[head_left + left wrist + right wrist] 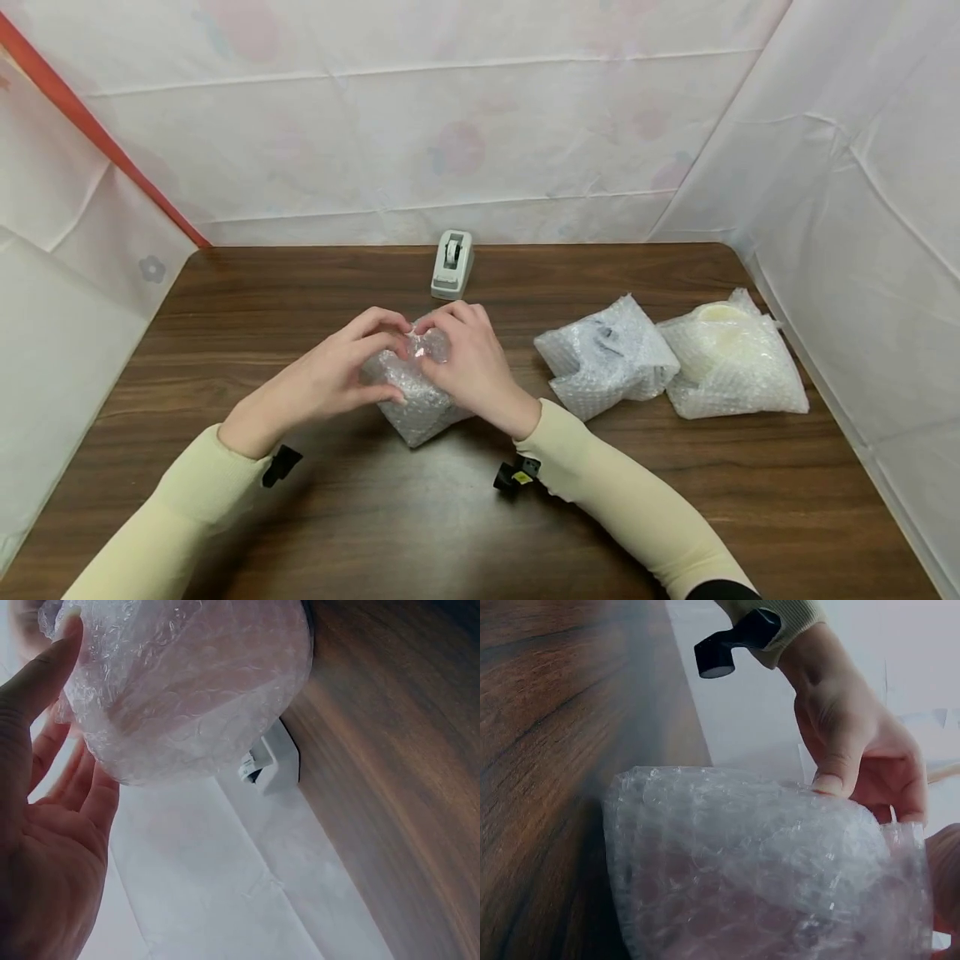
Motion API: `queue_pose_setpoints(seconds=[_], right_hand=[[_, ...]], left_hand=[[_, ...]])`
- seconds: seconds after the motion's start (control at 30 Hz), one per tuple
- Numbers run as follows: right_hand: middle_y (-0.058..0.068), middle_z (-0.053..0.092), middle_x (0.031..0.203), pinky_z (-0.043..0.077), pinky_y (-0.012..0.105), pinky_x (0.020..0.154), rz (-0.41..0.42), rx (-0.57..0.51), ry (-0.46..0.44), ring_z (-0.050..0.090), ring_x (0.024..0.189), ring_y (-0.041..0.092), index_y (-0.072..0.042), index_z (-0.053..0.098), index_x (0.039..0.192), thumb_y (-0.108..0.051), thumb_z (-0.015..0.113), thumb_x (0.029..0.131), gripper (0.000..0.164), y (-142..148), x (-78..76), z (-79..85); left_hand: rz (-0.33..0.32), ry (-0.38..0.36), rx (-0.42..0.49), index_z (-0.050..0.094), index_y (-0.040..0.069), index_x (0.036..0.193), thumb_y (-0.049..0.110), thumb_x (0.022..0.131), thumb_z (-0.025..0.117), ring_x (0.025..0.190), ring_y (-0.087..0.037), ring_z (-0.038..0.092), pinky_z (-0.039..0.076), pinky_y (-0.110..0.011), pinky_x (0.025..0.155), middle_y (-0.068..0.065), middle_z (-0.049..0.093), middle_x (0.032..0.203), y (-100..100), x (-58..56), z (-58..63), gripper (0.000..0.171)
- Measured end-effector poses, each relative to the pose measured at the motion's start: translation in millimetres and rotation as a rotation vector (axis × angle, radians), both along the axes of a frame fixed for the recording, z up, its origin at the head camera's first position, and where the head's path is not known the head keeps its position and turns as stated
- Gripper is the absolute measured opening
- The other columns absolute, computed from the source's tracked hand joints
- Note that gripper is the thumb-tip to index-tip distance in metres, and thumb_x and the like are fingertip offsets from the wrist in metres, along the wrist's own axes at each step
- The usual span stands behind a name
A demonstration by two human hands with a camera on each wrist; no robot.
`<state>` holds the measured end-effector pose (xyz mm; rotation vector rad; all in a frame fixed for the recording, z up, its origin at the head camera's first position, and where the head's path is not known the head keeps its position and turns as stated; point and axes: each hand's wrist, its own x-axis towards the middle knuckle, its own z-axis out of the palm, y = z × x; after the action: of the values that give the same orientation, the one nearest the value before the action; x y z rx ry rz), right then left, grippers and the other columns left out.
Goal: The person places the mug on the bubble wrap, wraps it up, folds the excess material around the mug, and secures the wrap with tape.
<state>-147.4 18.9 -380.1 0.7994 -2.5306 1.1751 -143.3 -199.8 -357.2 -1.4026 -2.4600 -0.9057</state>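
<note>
A bubble-wrapped package (420,421) stands on the wooden table in front of the person, and something pinkish shows through its wrap (195,682) in the left wrist view. The left hand (337,367) holds it from the left, thumb against the near side and fingers bent over the top. From the right, the right hand (476,354) grips the upper part, its fingers curled at the top edge close to the left fingertips. In the right wrist view the left thumb presses on the plastic (742,862), while only a bit of the right hand (945,874) appears at the edge.
A white tape dispenser (452,265) stands behind the package, near the back edge. To the right lie two more bubble-wrapped bundles, a greyish one (607,358) and a pale yellow one (731,358). White cloth (450,125) hangs around the table (450,533).
</note>
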Motion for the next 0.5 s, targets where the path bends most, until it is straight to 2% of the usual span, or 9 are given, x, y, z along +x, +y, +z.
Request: queue_pose_setpoints(seconds=[0.1, 0.23, 0.37, 0.5], right_hand=[[0.003, 0.055, 0.110, 0.044, 0.034, 0.082, -0.021, -0.007, -0.075, 0.045, 0.104, 0.022, -0.016, 0.067, 0.110, -0.011, 0.080, 0.077, 0.036, -0.1, -0.9, 0.0], [0.006, 0.053, 0.114, 0.042, 0.036, 0.083, -0.039, -0.086, -0.113, 0.045, 0.104, 0.023, -0.013, 0.066, 0.113, -0.006, 0.073, 0.081, 0.034, 1.0, 0.1, 1.2], [0.003, 0.054, 0.113, 0.041, 0.035, 0.083, 0.002, -0.185, -0.056, 0.046, 0.101, 0.021, -0.010, 0.066, 0.107, -0.004, 0.065, 0.086, 0.022, 8.9, 8.2, 5.7], [-0.001, 0.059, 0.109, 0.042, 0.032, 0.087, 0.097, -0.199, 0.052, 0.050, 0.101, 0.017, -0.011, 0.066, 0.100, -0.001, 0.060, 0.089, 0.016, 18.4, 17.3, 9.1]], left_hand=[[-0.015, 0.019, -0.042, 0.068, 0.006, 0.110, 0.018, 0.071, 0.091, 0.118, -0.023, 0.052, 0.041, -0.026, 0.098, -0.012, 0.053, 0.127, -1.3, 0.4, -0.4, 0.047], [-0.031, 0.049, -0.153, 0.067, 0.007, 0.125, 0.019, 0.078, 0.086, 0.120, -0.022, 0.050, 0.043, -0.034, 0.097, -0.006, 0.056, 0.130, -2.5, 1.0, -0.9, 0.053], [-0.028, 0.097, -0.255, 0.064, 0.007, 0.132, 0.026, 0.088, 0.078, 0.124, -0.024, 0.048, 0.040, -0.038, 0.103, -0.004, 0.057, 0.134, -2.2, 2.7, -3.4, 0.050], [-0.019, 0.135, -0.257, 0.064, 0.006, 0.132, 0.030, 0.093, 0.072, 0.127, -0.025, 0.047, 0.037, -0.041, 0.105, -0.004, 0.059, 0.135, -3.5, 4.7, -7.8, 0.046]])
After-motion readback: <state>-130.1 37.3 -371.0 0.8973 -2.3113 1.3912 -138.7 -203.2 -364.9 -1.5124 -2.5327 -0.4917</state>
